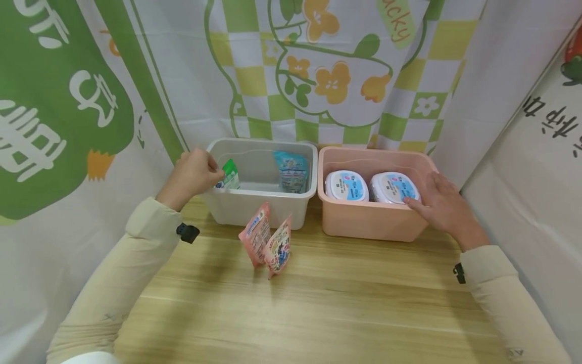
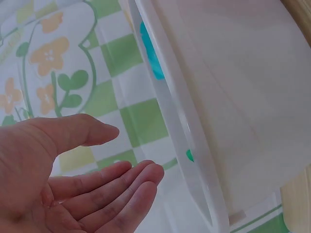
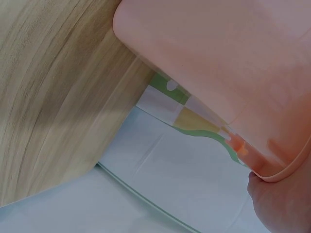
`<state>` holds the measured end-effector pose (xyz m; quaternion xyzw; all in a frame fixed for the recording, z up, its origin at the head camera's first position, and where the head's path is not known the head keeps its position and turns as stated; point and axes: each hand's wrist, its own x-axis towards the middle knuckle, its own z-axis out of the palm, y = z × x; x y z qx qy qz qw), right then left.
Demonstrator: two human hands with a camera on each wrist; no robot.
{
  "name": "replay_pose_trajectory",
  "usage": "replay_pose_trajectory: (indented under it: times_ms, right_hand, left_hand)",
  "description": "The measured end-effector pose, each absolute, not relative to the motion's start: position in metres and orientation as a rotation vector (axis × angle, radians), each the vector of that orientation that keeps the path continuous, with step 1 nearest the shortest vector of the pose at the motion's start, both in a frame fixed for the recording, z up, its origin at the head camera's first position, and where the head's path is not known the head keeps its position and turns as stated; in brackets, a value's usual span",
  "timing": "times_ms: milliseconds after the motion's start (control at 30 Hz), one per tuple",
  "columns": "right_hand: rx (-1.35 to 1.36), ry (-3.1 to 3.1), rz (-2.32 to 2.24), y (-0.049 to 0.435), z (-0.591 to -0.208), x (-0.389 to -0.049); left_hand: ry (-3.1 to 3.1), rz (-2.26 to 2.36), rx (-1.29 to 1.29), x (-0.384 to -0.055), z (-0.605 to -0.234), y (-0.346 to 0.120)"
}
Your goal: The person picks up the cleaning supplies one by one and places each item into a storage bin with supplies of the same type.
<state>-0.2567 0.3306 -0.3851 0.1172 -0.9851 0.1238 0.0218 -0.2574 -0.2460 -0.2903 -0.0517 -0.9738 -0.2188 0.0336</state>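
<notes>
- Left hand (image 1: 195, 169), left of centre: held at the left end of the grey bin (image 1: 254, 202). Thumb and fingers are apart, nothing pinched, as confirmed by the left wrist view. Probably kept high so the rim gets cleared.
- Green packet (image 1: 231, 174): tucked inside that bin at the left, right by those fingers. Leaned on the wall, likely because it's too floppy to be stood up alone.
- Blue packet (image 1: 292, 172): set at the bin's right end, so a gap is left between the two.
- Right hand (image 1: 447, 205), right of frame: laid over the corner of the pink bin (image 1: 368, 220), thumb spread from fingers, not clamped. Maybe placed there for steadying.
- Two white-lidded tubs (image 1: 347, 186): sat side by side in there, lids up, labels easily read.
- Two pink packets (image 1: 256, 235): stood on the wooden tabletop (image 1: 364, 303) mid-frame, in front of the grey bin. Whether they're touching can't be told.
</notes>
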Motion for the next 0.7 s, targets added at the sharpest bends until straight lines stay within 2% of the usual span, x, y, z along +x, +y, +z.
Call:
replay_pose_trajectory:
  times_ms: [700]
  right_hand:
    - [0.396, -3.007, 0.374, 0.329, -0.385, -0.258]
  left_hand:
    - [-3.016, -0.678, -0.4, -0.215, -0.289, -0.218]
